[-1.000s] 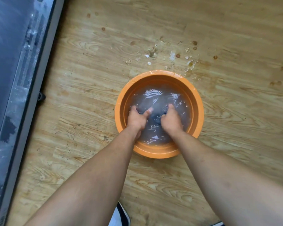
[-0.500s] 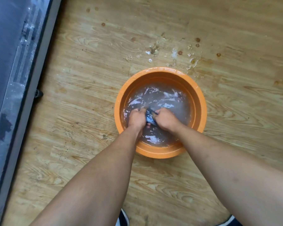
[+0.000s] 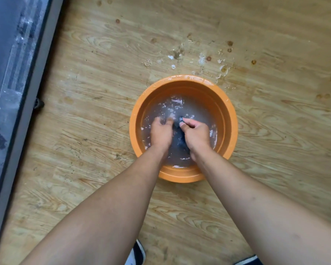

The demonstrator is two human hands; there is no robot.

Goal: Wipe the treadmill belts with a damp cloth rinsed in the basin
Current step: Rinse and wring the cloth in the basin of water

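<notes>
An orange round basin (image 3: 183, 81) stands on the wooden floor, holding cloudy grey water. Both my hands are down in it. Between them lies a dark blue cloth (image 3: 180, 139), mostly under water and partly hidden by my fingers. My left hand (image 3: 161, 133) grips the cloth's left side with its fingertips curled into the water. My right hand (image 3: 196, 135) is curled round the cloth's right side, a bit of cloth showing at its fingertips. The treadmill (image 3: 10, 88) runs along the left edge, with a dark belt and a grey side rail.
Splashes of water and small brown spots (image 3: 201, 60) mark the floor just beyond the basin. A small black foot (image 3: 39, 103) sticks out from the treadmill rail. The toes of my shoes (image 3: 137, 253) show at the bottom edge.
My hands closed together on the cloth and rubbed it, then shifted slightly apart again, the right one turning over the cloth. The water keeps rippling.
</notes>
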